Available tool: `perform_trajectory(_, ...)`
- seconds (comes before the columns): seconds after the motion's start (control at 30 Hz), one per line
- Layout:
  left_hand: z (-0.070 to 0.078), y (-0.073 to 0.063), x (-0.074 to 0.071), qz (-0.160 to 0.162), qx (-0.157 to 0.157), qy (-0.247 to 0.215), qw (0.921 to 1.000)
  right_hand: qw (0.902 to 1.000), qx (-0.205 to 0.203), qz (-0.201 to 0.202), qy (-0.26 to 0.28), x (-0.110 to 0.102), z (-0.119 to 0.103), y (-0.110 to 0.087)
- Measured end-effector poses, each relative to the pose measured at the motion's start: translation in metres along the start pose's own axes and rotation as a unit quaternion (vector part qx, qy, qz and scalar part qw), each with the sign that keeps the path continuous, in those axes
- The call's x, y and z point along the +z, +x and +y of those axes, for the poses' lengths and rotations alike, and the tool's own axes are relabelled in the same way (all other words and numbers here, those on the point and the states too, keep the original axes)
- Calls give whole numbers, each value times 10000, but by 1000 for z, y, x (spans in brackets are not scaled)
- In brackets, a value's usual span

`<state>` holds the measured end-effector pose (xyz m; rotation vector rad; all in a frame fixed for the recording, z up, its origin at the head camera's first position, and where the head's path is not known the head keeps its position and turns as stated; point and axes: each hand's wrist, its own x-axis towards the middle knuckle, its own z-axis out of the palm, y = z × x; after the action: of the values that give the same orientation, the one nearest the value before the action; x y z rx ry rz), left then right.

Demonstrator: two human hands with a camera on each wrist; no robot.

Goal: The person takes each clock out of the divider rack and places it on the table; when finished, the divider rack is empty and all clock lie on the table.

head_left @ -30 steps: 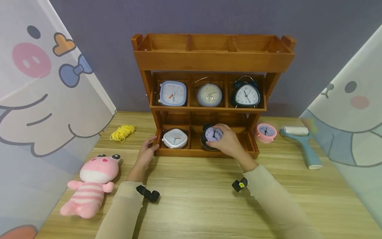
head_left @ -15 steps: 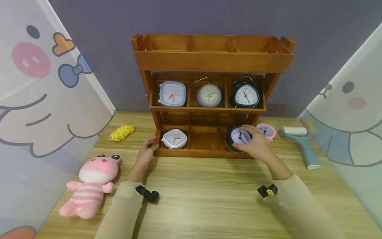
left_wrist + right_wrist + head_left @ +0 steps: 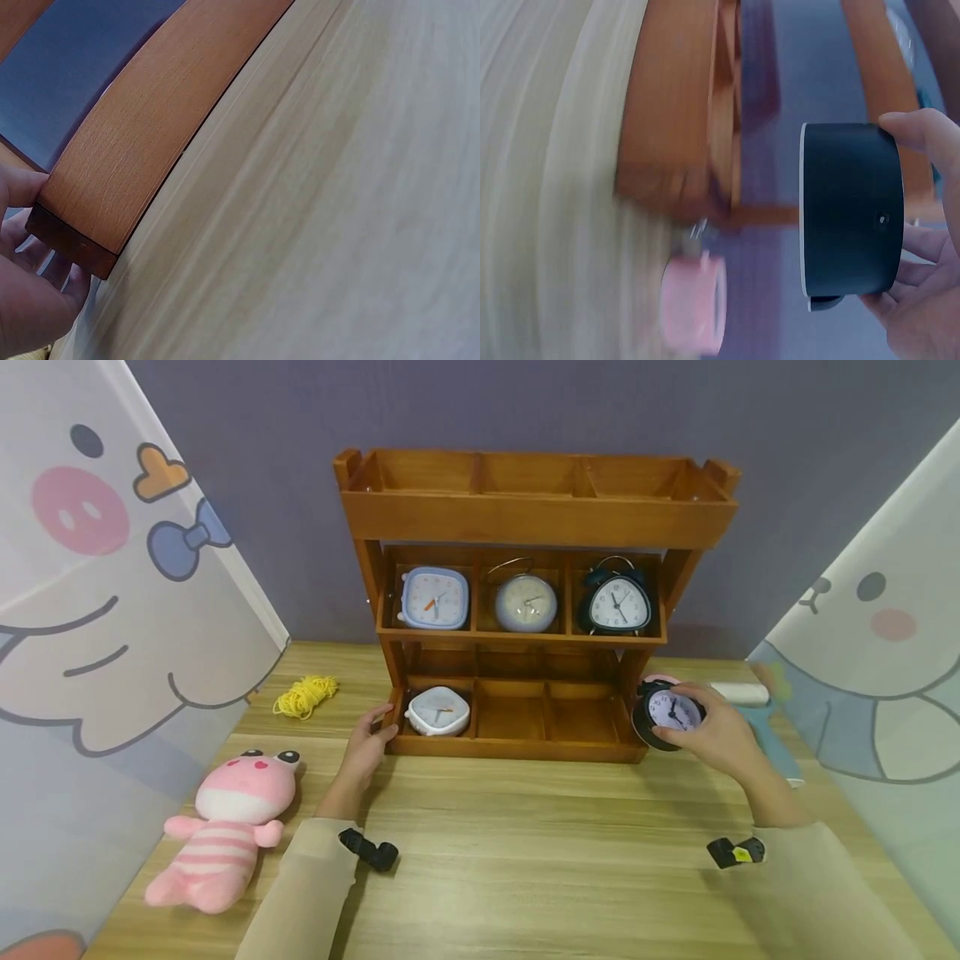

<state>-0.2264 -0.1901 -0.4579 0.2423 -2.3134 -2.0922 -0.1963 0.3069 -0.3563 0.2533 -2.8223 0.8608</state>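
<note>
My right hand grips a round black alarm clock by its rim, just off the right end of the wooden shelf. The right wrist view shows the dark side of that clock between thumb and fingers. My left hand holds the lower left front corner of the shelf, thumb on one side and fingers round the other in the left wrist view. A white alarm clock sits in the lower left compartment. Behind the black clock, a pink alarm clock stands on the table, mostly hidden in the head view.
The middle tier holds a blue clock, a round grey clock and a dark green clock. A lint roller lies at right, partly behind my right hand. Yellow cord and a pink plush frog lie left.
My right hand has carried the black alarm clock rightward, from the lower middle compartment past the shelf's right end, now covering most of the pink clock. The left hand stays put.
</note>
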Motion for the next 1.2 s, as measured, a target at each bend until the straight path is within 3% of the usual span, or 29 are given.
perform_trajectory(0.3,-1,0,-1,-21,-36,38,10000,9995,-28,-246,-183,-7,47,-13)
perform_trajectory(0.57,0,-1,-2,-26,-83,93,9999,9968,-70,-785,-119,11,67,-15)
perform_trajectory(0.67,0,-1,-1,-9,-77,56,10000,9972,-157,-715,-138,18,72,-14)
perform_trajectory(0.77,12,-8,0,-62,-136,26,9999,9973,-179,-677,-217,22,75,-12)
perform_trajectory(0.87,15,-9,0,-106,-234,-63,9997,9970,-178,-693,-300,23,77,-10)
perform_trajectory(1.03,0,0,-2,-38,-234,-99,9997,9965,-174,-722,-373,25,82,-6)
perform_trajectory(1.2,-2,0,-1,-3,-83,1,10000,9964,-158,-749,-359,27,86,-3)
